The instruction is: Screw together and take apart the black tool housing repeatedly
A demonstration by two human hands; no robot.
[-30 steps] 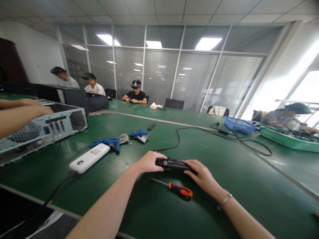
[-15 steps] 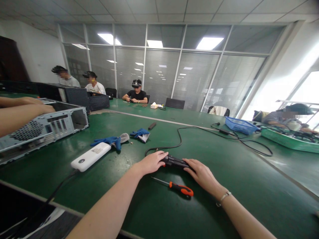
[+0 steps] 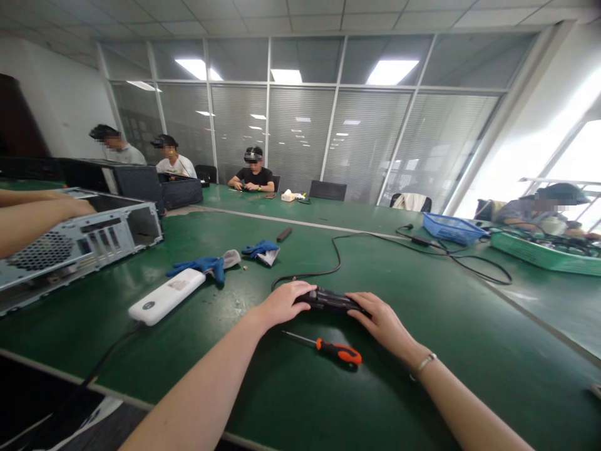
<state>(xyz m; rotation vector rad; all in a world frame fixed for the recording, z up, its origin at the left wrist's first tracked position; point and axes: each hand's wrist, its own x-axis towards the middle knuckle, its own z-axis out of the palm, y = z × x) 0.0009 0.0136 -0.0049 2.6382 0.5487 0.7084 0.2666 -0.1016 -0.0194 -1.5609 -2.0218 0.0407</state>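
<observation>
A long black corded device (image 3: 331, 299) lies across in front of me, low over the green table (image 3: 413, 376). My left hand (image 3: 286, 303) is closed round its left end, where the cord comes out. Its right end is in my right hand (image 3: 380, 318), thumb on the near side and fingers over the top. The palms hide both ends, so I cannot make out its exact kind. Just nearer to me lies a screwdriver (image 3: 340, 354) with an orange and black handle, its thin shaft pointing left. Neither hand touches it.
A black cord (image 3: 338, 257) runs back right to an inline box. Blue gloves (image 3: 213, 268) and a white power strip-like block (image 3: 166, 297) lie left. Another person's arms reach into a computer case (image 3: 141, 228). Blue (image 3: 453, 230) and green baskets (image 3: 539, 254) stand right.
The black device has rolled slightly in my hands; a red spot near its left end no longer shows. My head view has shifted a little. The screwdriver stays on the table.
</observation>
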